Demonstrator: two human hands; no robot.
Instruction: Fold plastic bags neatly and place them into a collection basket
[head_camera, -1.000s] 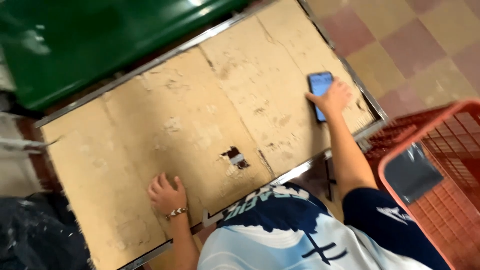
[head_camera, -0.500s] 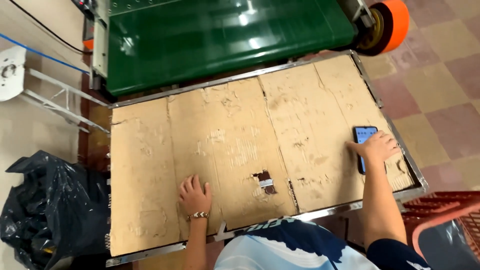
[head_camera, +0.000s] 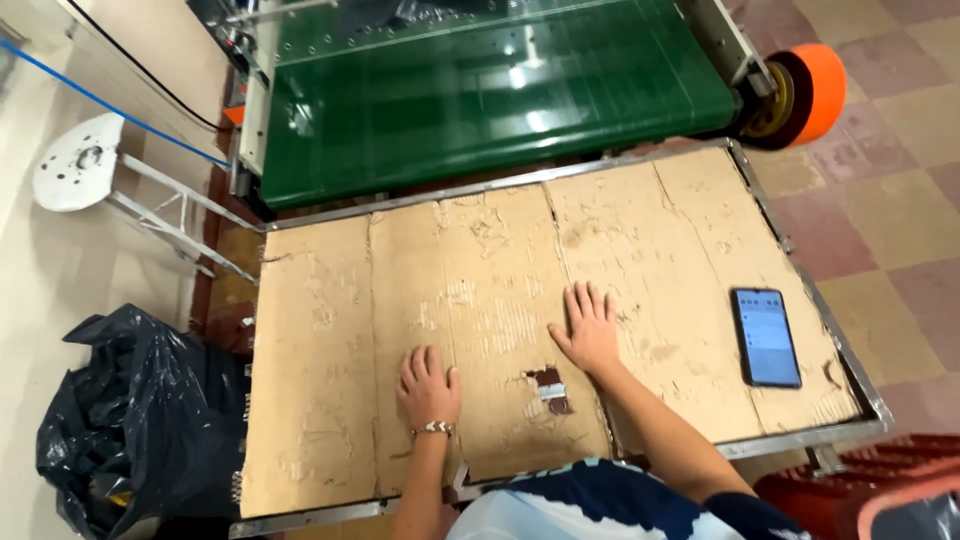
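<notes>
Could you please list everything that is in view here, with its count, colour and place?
cardboard sheet: one, tan and worn, covering the metal-framed table top
metal frame: one, grey, edging the table
phone: one, dark with a lit screen, lying flat at the right of the cardboard
torn patch: one, dark brown, near the front edge between the hands
conveyor belt: one, green, behind the table
roller: one, orange, at the belt's right end
bag: one, black plastic, on the floor at the left
crate: one, red, bottom right corner
stool seat: one, white, far left
left hand: flat on the cardboard, a bracelet at the wrist
right hand: flat on the cardboard, left of the phone
</notes>
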